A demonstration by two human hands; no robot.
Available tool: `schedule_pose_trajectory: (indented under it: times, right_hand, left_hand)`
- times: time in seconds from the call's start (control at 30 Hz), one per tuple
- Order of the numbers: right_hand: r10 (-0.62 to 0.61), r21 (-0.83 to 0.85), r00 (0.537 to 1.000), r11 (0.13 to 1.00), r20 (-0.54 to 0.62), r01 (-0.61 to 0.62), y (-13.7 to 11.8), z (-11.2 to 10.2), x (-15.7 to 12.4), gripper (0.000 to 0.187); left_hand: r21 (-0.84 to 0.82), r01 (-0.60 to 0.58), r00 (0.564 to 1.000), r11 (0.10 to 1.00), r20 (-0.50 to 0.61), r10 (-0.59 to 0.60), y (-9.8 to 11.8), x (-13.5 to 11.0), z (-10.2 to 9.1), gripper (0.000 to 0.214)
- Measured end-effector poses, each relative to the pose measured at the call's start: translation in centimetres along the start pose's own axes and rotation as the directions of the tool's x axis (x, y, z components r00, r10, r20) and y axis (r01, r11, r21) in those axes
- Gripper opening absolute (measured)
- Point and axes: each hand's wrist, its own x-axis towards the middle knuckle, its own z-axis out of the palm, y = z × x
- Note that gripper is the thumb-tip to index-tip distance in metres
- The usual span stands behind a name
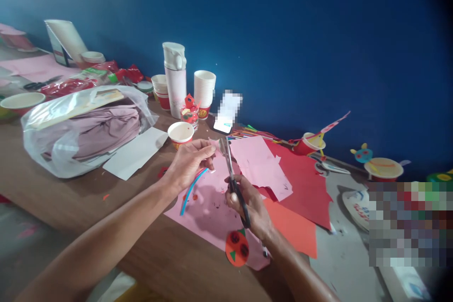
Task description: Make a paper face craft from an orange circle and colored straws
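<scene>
- Cool light; the blue wall [283, 47] pales at upper left, darkens rightward (black at the corner).
- Soft shadow on the pink sheet [208, 212].
- Sheen on the plastic bag [38, 120].
- Pixelation over the phone [222, 126] and lower right.

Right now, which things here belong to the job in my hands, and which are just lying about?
Seemingly part of the job: the scissors in your right hand, the small piece in your left hand, the pink sheet beneath them.

Probably just lying about: the white flask, the phone, the clear plastic bag.
</scene>
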Motion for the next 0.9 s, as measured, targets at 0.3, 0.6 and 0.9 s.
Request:
schedule_pose_trajectory:
  times: [0.3,0.6,0.9]
  right_hand:
    - [0.005,0.013,0.996,1.000,0.088,-0.006,-0.24,0.03,-0.40,0.035]
    - [0.000,0.018,0.995,1.000,0.102,-0.002,-0.07,-0.06,-0.33,0.037]
    - [0.017,0.004,0.998,1.000,0.063,-0.017,-0.03,0.04,-0.41,0.040]
  left_hand:
    - [0.059,-0.001,0.999,0.998,0.040,-0.001,0.32,0.09,-0.28,0.008]
    - [0.119,0.004,0.996,0.993,0.091,-0.015,0.45,-0.10,-0.48,0.007]
    - [0.152,0.032,0.996,0.988,0.083,-0.045,0.53,-0.21,-0.22,0.007]
